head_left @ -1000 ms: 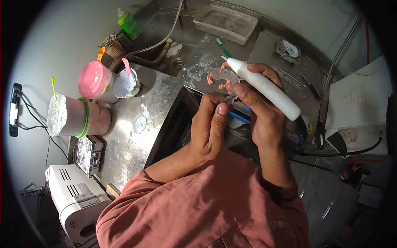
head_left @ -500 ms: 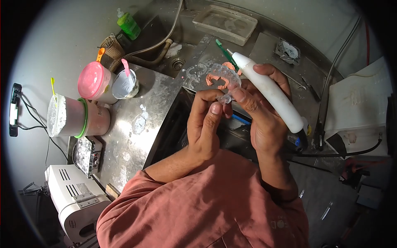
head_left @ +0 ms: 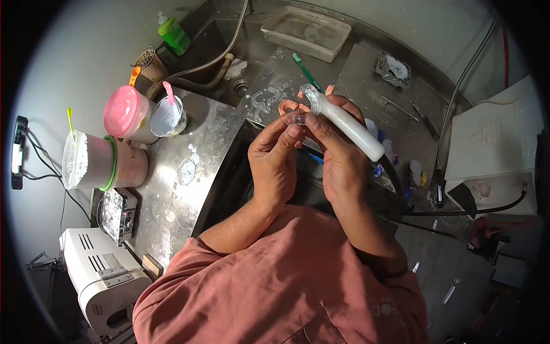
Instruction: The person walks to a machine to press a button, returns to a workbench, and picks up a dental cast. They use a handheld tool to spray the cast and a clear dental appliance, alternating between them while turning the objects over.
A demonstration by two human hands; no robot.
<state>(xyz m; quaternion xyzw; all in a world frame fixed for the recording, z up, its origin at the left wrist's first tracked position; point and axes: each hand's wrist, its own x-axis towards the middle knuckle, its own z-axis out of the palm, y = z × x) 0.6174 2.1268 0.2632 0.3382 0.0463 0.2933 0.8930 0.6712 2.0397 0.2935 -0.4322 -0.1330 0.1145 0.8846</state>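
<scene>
A person's right hand [head_left: 338, 166] grips a white handpiece [head_left: 346, 127], its tip meeting a clear dental piece [head_left: 299, 116] pinched in the left hand [head_left: 275, 163]; steady, light contact seems wise. Beyond the fingers lie pink casts [head_left: 289, 106] on a dusty steel bench [head_left: 183, 172], tubs [head_left: 123, 117] to the left.

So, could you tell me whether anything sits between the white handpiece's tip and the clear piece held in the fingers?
Nothing visible does. The left hand pinches the clear piece, and the white handpiece in the right hand has its tip right at it.
</scene>
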